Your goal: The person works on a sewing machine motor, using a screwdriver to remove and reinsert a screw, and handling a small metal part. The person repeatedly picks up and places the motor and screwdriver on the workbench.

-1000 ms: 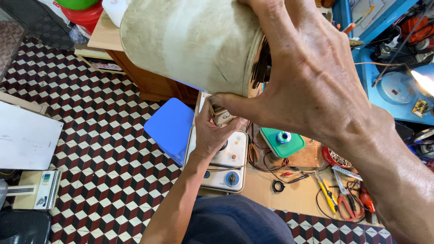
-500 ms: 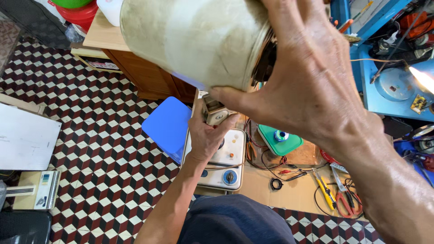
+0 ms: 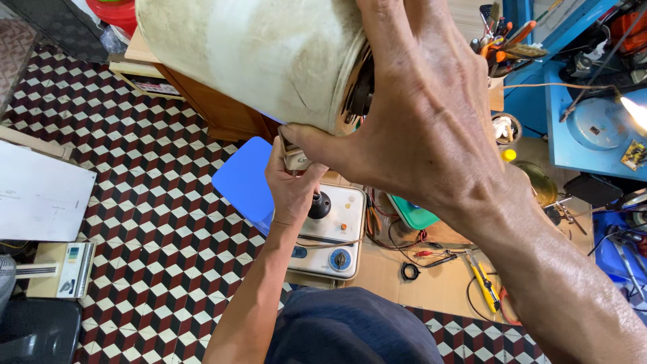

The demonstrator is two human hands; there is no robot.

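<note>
My right hand grips the open rim of a large cream cylindrical appliance body, held up close to the camera and tilted on its side. Dark metal parts show inside the rim beside my fingers. Below it, my left hand is raised and holds a small beige part against the cylinder's lower edge, right next to my right thumb. My lap in dark cloth fills the bottom of the view.
Under my hands lie a white control panel with knobs and a blue square lid. A green box, wires and yellow-handled pliers sit on cardboard. A wooden cabinet stands behind, a blue workbench at right.
My left hand has risen with the small part up to the cylinder's lower edge. The cylinder has shifted slightly up and left in my right hand.
</note>
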